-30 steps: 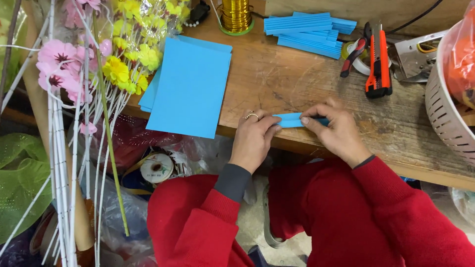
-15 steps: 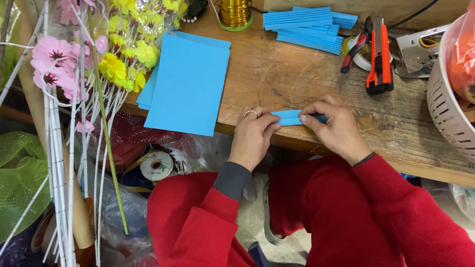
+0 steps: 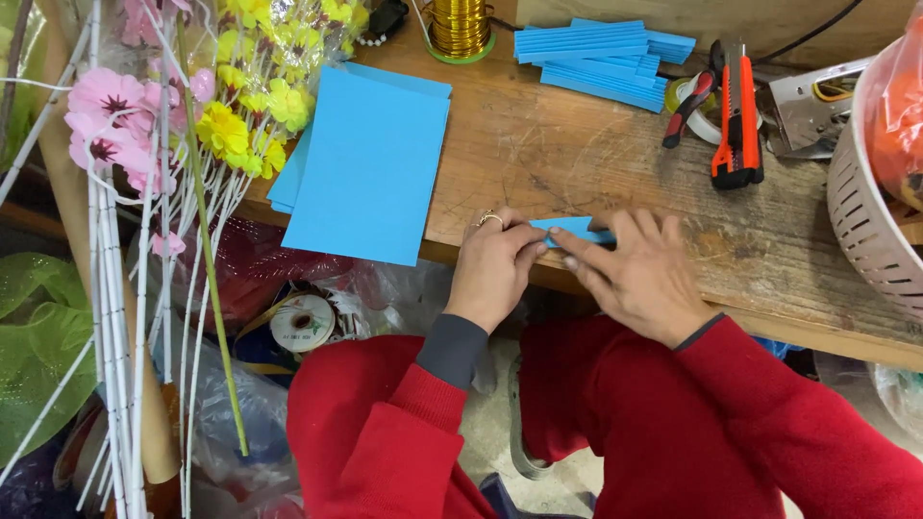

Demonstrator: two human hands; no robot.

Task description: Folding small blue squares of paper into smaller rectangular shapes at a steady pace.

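Head view, two hands (image 3: 495, 264) (image 3: 639, 274), one blue strip (image 3: 574, 229), one knife (image 3: 736, 120)

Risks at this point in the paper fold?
1. The folded blue strip, pinched by left hand and right hand, sits at the wooden table front edge; it could slip off.
2. The blue paper sheets overhang that edge and might slide down.

A worn wooden workbench (image 3: 577, 163) stands in even light above a grey floor (image 3: 486, 423) crowded with plastic bags (image 3: 385, 298).
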